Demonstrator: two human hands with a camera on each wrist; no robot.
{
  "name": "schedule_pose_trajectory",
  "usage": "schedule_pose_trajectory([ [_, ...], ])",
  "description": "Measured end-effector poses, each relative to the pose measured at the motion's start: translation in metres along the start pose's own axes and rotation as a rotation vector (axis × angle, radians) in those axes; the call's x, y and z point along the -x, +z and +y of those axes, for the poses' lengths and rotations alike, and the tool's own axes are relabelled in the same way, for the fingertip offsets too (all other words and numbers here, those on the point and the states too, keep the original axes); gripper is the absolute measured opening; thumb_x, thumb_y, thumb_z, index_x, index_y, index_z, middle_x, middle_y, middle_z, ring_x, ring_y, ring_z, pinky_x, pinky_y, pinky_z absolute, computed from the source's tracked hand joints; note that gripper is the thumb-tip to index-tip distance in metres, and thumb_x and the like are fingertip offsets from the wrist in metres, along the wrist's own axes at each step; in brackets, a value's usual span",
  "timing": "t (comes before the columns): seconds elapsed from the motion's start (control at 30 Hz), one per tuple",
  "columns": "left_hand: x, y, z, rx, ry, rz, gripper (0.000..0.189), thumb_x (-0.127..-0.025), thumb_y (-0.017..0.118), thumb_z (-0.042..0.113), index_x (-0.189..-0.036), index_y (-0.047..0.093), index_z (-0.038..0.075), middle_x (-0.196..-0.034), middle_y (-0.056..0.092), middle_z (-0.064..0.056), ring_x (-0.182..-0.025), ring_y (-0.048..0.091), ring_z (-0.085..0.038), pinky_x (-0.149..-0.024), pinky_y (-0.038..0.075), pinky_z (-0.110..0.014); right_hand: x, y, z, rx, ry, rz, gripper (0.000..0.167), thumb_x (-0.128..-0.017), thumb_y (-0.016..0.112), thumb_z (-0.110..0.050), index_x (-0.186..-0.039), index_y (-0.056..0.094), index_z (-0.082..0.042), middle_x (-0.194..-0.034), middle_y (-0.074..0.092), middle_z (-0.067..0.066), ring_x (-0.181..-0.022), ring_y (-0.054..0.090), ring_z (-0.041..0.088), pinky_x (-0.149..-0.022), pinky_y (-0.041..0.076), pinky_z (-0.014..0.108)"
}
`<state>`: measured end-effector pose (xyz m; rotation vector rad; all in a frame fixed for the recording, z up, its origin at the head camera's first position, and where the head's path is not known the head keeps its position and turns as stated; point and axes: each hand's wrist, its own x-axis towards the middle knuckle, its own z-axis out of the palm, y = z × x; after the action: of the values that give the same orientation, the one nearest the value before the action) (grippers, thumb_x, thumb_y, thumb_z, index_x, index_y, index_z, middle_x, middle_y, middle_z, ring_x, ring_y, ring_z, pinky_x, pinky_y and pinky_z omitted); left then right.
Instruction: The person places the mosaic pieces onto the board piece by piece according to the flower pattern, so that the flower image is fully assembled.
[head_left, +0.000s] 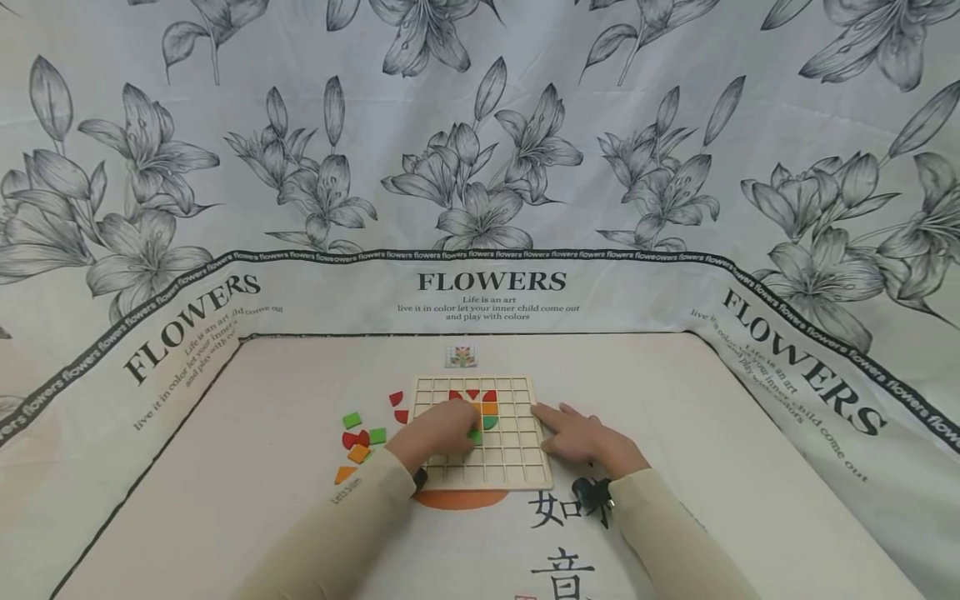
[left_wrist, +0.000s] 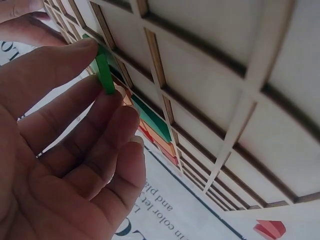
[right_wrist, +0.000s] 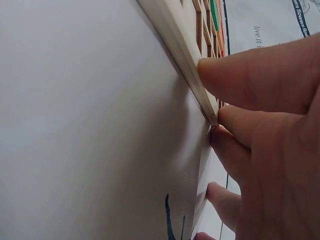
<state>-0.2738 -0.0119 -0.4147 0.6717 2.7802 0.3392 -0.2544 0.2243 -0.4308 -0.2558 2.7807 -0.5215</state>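
Observation:
My left hand [head_left: 444, 429] is over the middle of a wooden grid board [head_left: 521, 458]. In the left wrist view its thumb and fingers pinch a green tile [left_wrist: 104, 72], tilted on edge close over the grid cells. Red pieces [head_left: 490, 396], an orange tile [head_left: 490, 409] and a teal-green rounded piece [head_left: 491, 423] lie in cells beside the fingertips; the hand hides part of the pattern. My right hand [head_left: 583, 435] rests at the board's right edge, fingers extended. The right wrist view shows its thumb and fingertips [right_wrist: 207, 70] against the wooden rim.
Loose green [head_left: 352, 420], red [head_left: 350, 440] and orange [head_left: 345, 474] pieces lie left of the board. A small pattern card [head_left: 461, 357] is behind it. The tablecloth [head_left: 750, 467] has dark lettering and an orange disc [head_left: 461, 499] at the board's near edge. A flower-print curtain [head_left: 480, 167] surrounds the table.

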Motion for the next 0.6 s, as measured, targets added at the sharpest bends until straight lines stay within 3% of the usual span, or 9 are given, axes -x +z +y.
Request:
schedule_pose_trajectory([
  [0.17, 0.0012, 0.0015, 0.0012, -0.021, 0.017, 0.014, 0.004, -0.085, 0.073, 0.016, -0.089, 0.073, 0.017, -0.077, 0.06, 0.005, -0.075, 0.054, -0.014, -0.07, 0.045, -0.026, -0.0001, 0.0012, 0.0002, 0.011, -0.002, 0.002, 0.066, -0.089, 0.052, -0.025, -0.152, 0.032, -0.02, -0.159, 0.03, 0.004, -0.149, 0.015, 0.038, -0.113, 0.009, 0.068],
  [0.6, 0.002, 0.0029, 0.0028, -0.058, 0.047, 0.029, 0.005, -0.087, 0.07, 0.014, -0.084, 0.074, 0.015, -0.072, 0.06, 0.005, -0.07, 0.054, -0.014, -0.068, 0.045, -0.025, -0.0024, 0.0008, -0.0015, 0.016, -0.01, 0.009, 0.068, -0.087, 0.052, -0.024, -0.152, 0.031, -0.018, -0.159, 0.029, 0.004, -0.148, 0.016, 0.039, -0.112, 0.011, 0.068],
])
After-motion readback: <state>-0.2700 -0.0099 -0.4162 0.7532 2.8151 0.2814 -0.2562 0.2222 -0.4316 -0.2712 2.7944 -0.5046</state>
